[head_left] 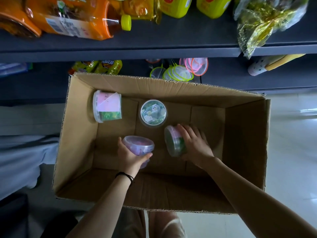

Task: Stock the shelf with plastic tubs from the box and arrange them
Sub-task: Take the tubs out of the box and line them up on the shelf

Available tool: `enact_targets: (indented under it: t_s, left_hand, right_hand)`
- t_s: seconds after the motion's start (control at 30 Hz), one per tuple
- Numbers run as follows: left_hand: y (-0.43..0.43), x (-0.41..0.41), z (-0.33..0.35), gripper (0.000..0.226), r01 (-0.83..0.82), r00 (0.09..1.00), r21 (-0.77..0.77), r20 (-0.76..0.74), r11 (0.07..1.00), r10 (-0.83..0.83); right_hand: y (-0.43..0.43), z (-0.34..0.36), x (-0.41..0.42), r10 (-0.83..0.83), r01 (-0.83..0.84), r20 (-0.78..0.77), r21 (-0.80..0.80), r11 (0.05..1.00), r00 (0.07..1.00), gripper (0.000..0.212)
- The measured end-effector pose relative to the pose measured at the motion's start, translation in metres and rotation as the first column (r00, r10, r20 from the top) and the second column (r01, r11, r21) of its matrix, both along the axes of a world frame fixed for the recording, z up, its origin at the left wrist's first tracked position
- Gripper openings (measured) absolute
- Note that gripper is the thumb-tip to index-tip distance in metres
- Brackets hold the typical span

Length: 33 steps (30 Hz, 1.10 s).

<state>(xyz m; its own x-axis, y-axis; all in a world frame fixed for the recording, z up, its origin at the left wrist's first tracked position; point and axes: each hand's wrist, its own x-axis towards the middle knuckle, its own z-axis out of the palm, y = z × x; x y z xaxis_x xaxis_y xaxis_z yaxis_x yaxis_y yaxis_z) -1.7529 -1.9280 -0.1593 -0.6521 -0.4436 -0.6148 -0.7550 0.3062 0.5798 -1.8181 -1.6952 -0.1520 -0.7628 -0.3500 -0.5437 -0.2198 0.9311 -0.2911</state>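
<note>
Both hands down in box, one tub apiece; 4 tubs in all there, none seen on shelf.
L to R: pink tub lies on its side by far-left wall; left hand cups purple tub, fingers & thumb curled round it; mid tub upright, untouched; right hand wraps its fingers over green tub, tipped on its side. Tubs prob. light, stiff, smooth plastic, so slick: grip round the wall under the rim, not the lid.
</note>
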Motion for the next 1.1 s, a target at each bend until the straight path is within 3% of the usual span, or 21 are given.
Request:
enact_targets:
  t_s: [0.13, 0.23, 0.33, 0.53, 0.63, 0.87, 1.1]
  left_hand:
    - [-0.005, 0.0, -0.001, 0.087, -0.055, 0.998, 0.009, 0.013, 0.998, 0.055]
    - [-0.004, 0.002, 0.007, 0.09, -0.095, 0.995, -0.015, -0.02, 0.995, 0.095]
    - [-0.001, 0.0, 0.017, 0.089, -0.119, 0.992, 0.01, -0.037, 0.993, 0.12]
    - [0.008, -0.019, 0.062, 0.1, -0.21, 0.972, 0.067, -0.09, 0.975, 0.215]
    - [0.014, -0.035, 0.112, 0.095, -0.202, 0.951, 0.01, -0.235, 0.979, 0.199]
    - [0.02, -0.075, 0.258, 0.078, -0.061, 0.793, 0.126, -0.597, 0.99, 0.125]
    - [0.007, -0.104, 0.403, 0.078, -0.008, 0.58, 0.234, -0.791, 0.972, 0.195]
  right_hand:
    - [-0.012, -0.003, -0.003, -0.202, 0.203, 0.046, -0.001, 0.979, 0.978, 0.121]
    - [-0.014, -0.002, -0.004, -0.239, 0.239, 0.113, 0.014, 0.971, 0.964, 0.118]
    - [-0.017, 0.002, -0.004, -0.387, 0.395, 0.181, -0.012, 0.918, 0.904, 0.114]
    - [-0.018, 0.049, 0.003, -0.552, 0.551, 0.048, -0.17, 0.817, 0.833, 0.115]
    - [-0.018, 0.095, -0.006, -0.64, 0.609, -0.02, -0.286, 0.74, 0.768, 0.109]
    - [-0.014, 0.238, -0.043, -0.746, 0.587, -0.135, -0.532, 0.61, 0.652, 0.094]
    - [-0.022, 0.395, -0.071, -0.796, 0.453, -0.086, -0.784, 0.425, 0.599, 0.094]
